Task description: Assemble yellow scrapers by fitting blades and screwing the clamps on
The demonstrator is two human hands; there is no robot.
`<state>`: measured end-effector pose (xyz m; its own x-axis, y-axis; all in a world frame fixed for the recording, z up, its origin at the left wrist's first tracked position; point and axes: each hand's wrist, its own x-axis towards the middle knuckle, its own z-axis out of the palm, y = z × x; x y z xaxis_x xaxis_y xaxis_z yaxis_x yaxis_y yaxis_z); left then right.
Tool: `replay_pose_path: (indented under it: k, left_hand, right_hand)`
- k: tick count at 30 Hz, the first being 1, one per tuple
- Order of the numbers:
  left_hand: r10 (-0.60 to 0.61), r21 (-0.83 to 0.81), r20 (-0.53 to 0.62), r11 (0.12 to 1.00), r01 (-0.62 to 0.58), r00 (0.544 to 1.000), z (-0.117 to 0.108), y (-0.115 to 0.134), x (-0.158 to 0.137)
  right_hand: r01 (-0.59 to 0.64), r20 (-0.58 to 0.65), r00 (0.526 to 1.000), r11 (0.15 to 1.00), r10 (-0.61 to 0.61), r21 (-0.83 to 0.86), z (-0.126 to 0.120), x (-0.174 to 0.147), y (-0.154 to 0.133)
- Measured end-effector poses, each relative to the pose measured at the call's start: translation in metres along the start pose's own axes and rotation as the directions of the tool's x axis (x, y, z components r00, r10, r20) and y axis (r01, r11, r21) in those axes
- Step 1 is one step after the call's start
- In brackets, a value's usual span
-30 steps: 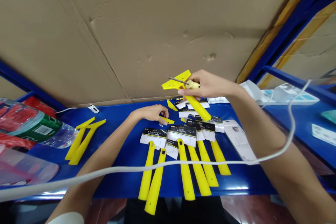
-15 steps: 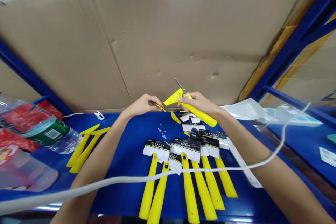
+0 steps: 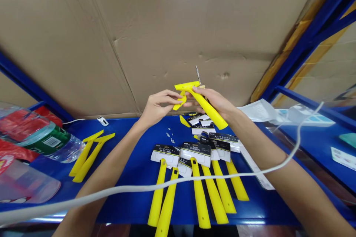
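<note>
My right hand (image 3: 219, 100) is closed around a yellow scraper (image 3: 209, 110), its wide head pointing up and left. A thin metal shaft (image 3: 197, 74), apparently a screwdriver's, sticks up from behind the scraper; a pale part at its base is mostly hidden by the same hand. Between the thumb and fingers of my left hand (image 3: 157, 106) is a small yellow plastic piece (image 3: 180, 103), right below the scraper's head. Whether the two yellow parts touch I cannot tell. Beneath my hands lie several tiny screw-like pieces (image 3: 171, 137) on the blue surface (image 3: 133, 155).
Several yellow handles (image 3: 200, 196) with black-and-white cards (image 3: 196, 152) lie in front. Two more yellow scrapers (image 3: 93, 155) rest at left, near a plastic bottle (image 3: 55, 140) and a clear container (image 3: 30, 181). A white cable (image 3: 133, 188) crosses the view. Cardboard (image 3: 178, 37) stands behind.
My left hand has moved right and up, bringing the small yellow piece under the scraper's head. The scraper has turned and risen slightly, and the metal shaft now points more upright.
</note>
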<state>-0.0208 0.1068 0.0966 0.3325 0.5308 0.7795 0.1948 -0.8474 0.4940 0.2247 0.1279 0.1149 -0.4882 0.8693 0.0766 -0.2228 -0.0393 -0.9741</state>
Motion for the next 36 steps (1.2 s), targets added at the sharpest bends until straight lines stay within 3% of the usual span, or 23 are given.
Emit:
replay_pose_path:
  k: [3, 6, 9, 12, 14, 18, 21, 26, 28, 32, 36]
  left_hand:
    - [-0.033, -0.050, -0.050, 0.998, 0.030, 0.998, 0.015, 0.000, -0.003]
    - [-0.214, -0.159, -0.086, 0.967, 0.199, 0.973, 0.026, -0.011, -0.008]
    - [-0.363, -0.058, 0.147, 0.925, 0.375, 0.920, 0.035, -0.020, -0.018]
    - [-0.291, 0.105, 0.486, 0.955, 0.276, 0.824, 0.049, -0.025, -0.026]
    - [-0.228, 0.149, 0.634, 0.974, 0.173, 0.738, 0.064, -0.029, -0.028]
    - [-0.233, 0.209, 0.801, 0.972, 0.108, 0.551, 0.094, -0.045, -0.019]
    - [-0.258, 0.215, 0.845, 0.966, 0.145, 0.468, 0.108, -0.057, -0.008]
    - [-0.305, 0.173, 0.830, 0.937, 0.304, 0.467, 0.106, -0.066, 0.000]
    - [-0.335, 0.174, 0.803, 0.923, 0.344, 0.492, 0.097, -0.068, -0.002]
    - [-0.420, 0.178, 0.694, 0.887, 0.425, 0.585, 0.074, -0.073, -0.011]
    - [-0.496, 0.213, 0.616, 0.853, 0.477, 0.612, 0.054, -0.075, -0.015]
  right_hand:
    - [0.042, -0.055, 0.997, 0.993, -0.048, -0.106, -0.006, 0.000, -0.006]
    - [0.139, -0.069, 0.985, 0.970, -0.155, -0.197, -0.013, -0.003, -0.013]
    - [0.236, -0.037, 0.966, 0.936, -0.254, -0.261, -0.021, -0.007, -0.021]
    - [0.265, -0.002, 0.959, 0.903, -0.282, -0.338, -0.027, -0.015, -0.029]
    - [0.272, 0.016, 0.957, 0.876, -0.289, -0.398, -0.030, -0.019, -0.034]
    - [0.299, 0.051, 0.948, 0.824, -0.315, -0.481, -0.033, -0.025, -0.039]
    - [0.281, 0.067, 0.954, 0.789, -0.294, -0.546, -0.035, -0.027, -0.041]
    - [0.279, 0.107, 0.958, 0.772, -0.267, -0.572, -0.038, -0.027, -0.042]
    - [0.281, 0.107, 0.957, 0.770, -0.269, -0.573, -0.039, -0.026, -0.040]
    - [0.285, 0.104, 0.955, 0.766, -0.277, -0.576, -0.037, -0.023, -0.036]
    - [0.223, 0.064, 0.972, 0.806, -0.226, -0.548, -0.030, -0.022, -0.033]
